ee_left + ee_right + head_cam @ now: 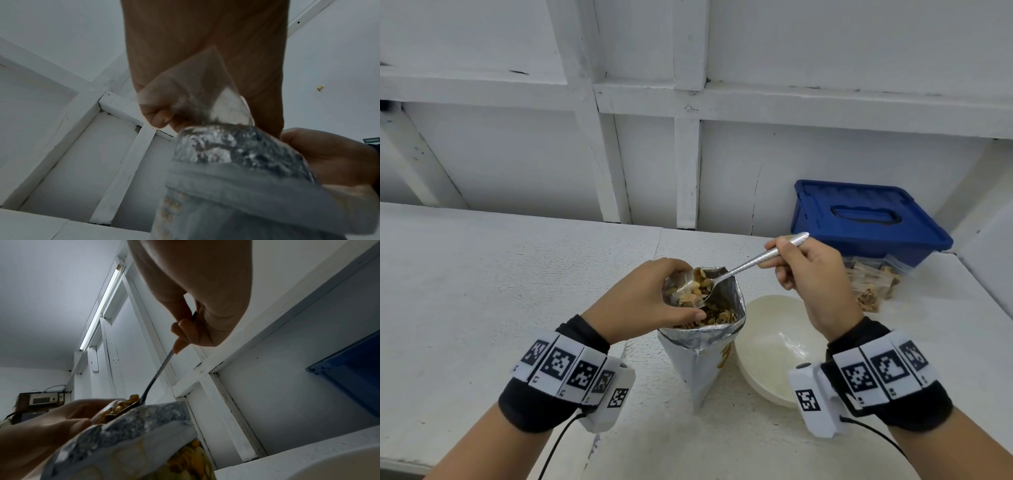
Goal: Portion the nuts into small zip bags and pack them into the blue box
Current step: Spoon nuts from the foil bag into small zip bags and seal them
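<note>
Right hand (812, 274) grip pinching patterned steel spoon (743, 270) heaped with nuts (697, 286), left hand (645, 301) grip holding small clear zip bag (197, 91) over open foil pouch (705, 346) on white surface (482, 291), lidded blue plastic box (859, 222) far right.

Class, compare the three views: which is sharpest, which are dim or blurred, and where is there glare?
Head view: bright and sharp, edges bowed by the wide lens. Left wrist view: dim, the foil bag blurred up close. Right wrist view: dim, the ceiling light glaring, the spoon in shadow against the wall.
</note>
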Tool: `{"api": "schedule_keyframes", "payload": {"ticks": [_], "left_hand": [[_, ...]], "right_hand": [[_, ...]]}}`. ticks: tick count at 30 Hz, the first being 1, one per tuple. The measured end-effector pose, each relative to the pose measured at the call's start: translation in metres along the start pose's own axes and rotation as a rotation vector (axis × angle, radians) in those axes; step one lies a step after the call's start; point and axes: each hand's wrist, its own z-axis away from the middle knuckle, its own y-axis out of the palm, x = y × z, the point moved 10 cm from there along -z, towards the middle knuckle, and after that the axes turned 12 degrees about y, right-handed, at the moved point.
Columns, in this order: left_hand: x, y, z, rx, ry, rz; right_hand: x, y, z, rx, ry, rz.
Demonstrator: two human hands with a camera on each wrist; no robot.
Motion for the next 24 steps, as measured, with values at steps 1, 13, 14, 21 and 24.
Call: {"api": "schedule_keyframes", "payload": {"ticks": [1, 13, 14, 21, 24], "left_hand": [[0.0, 0.0, 0.0, -0.015, 0.005, 0.006], [0.004, -0.008, 0.008, -0.225, 0.001, 0.145], [0.004, -0.009, 0.008, -0.24, 0.007, 0.156], [0.018, -0.022, 0.017, -0.341, -0.03, 0.188], [0.027, -0.024, 0.02, -0.33, -0.065, 0.17]], "right_hand": [[0.002, 0.002, 0.001, 0.009, -0.007, 0.013], [0.104, 0.048, 0.045, 0.045, -0.592, 0.373], [0.112, 0.051, 0.05, 0.045, -0.649, 0.402], [0.126, 0.022, 0.055, -0.059, -0.717, 0.338], [0.101, 0.017, 0.047, -0.053, -0.63, 0.348]]}}
